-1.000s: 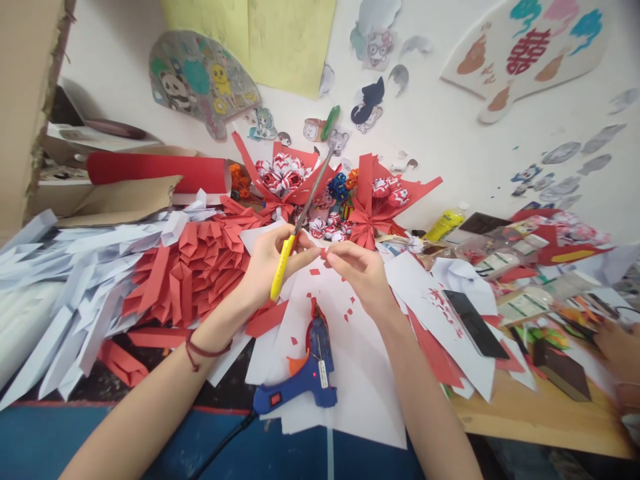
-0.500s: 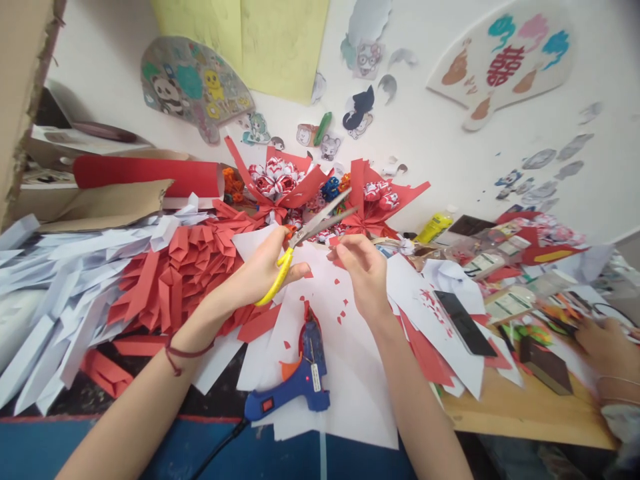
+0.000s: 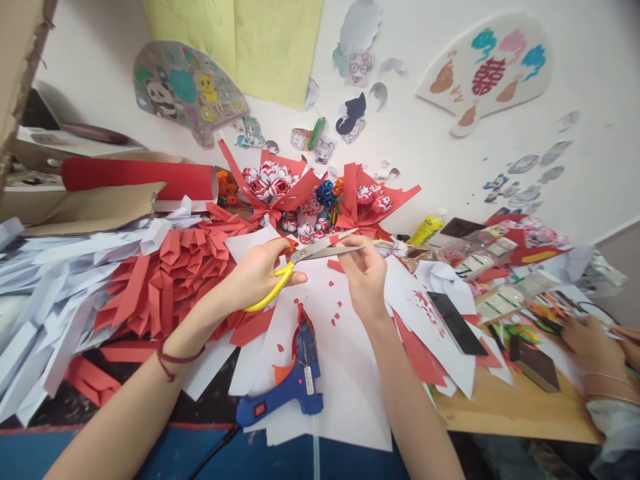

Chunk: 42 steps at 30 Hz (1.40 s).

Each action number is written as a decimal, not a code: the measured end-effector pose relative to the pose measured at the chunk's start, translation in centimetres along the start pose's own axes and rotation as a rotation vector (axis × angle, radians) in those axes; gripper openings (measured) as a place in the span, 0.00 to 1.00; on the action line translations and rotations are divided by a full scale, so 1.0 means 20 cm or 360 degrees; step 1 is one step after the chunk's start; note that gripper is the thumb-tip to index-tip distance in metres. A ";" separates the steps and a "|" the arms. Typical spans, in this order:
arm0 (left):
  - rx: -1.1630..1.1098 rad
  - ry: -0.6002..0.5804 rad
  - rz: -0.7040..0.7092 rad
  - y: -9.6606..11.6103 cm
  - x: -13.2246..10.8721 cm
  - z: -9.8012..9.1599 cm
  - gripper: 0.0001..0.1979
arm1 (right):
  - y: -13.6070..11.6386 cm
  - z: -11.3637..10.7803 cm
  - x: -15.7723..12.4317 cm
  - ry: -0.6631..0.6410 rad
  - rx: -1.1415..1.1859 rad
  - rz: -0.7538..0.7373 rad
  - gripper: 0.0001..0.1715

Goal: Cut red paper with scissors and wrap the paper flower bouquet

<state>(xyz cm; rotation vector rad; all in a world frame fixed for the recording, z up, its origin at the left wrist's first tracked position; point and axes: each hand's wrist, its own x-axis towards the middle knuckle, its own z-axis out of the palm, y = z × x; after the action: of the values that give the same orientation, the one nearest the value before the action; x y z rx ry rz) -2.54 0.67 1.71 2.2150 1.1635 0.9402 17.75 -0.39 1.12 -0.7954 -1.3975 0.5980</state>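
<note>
Folded paper (image 3: 160,280) crowds the counter (image 3: 520,417), bare wood showing at right, below a white wall (image 3: 410,40) dotted with stickers (image 3: 350,120). Over white sheets (image 3: 350,387), the left hand (image 3: 255,273) grasps scissors (image 3: 303,255); their parted blades point right, the long axis rising from handles at lower left. The right hand (image 3: 367,277) pinches a red scrap (image 3: 335,239) at the blades. A glue gun (image 3: 295,383) lies below, nozzle toward the wall.

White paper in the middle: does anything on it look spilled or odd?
Slightly: small red scraps lie scattered on the white paper near the scissors, like spilled cuttings. The glue gun also lies on its side there, its red light showing, which seems odd on paper.
</note>
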 end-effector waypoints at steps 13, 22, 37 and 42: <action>0.0067 0.0085 0.0011 -0.02 0.00 0.00 0.21 | -0.02 0.02 -0.01 -0.0061 -0.0003 -0.0030 0.06; 0.0042 0.0092 0.0005 -0.01 0.00 0.01 0.20 | -0.03 0.02 -0.02 -0.0055 0.0038 -0.0016 0.07; -0.0003 0.0084 -0.0023 0.01 0.00 0.03 0.20 | -0.02 0.04 -0.03 0.0026 0.0057 -0.0045 0.06; -0.0048 0.0092 -0.0037 0.04 0.00 0.05 0.19 | -0.01 0.06 -0.03 0.0097 0.0068 -0.0037 0.07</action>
<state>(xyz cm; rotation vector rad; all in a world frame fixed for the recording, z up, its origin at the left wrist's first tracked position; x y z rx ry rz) -1.47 0.12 1.59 2.1590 1.1911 1.0119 16.44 -0.87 0.87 -0.7563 -1.3323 0.5795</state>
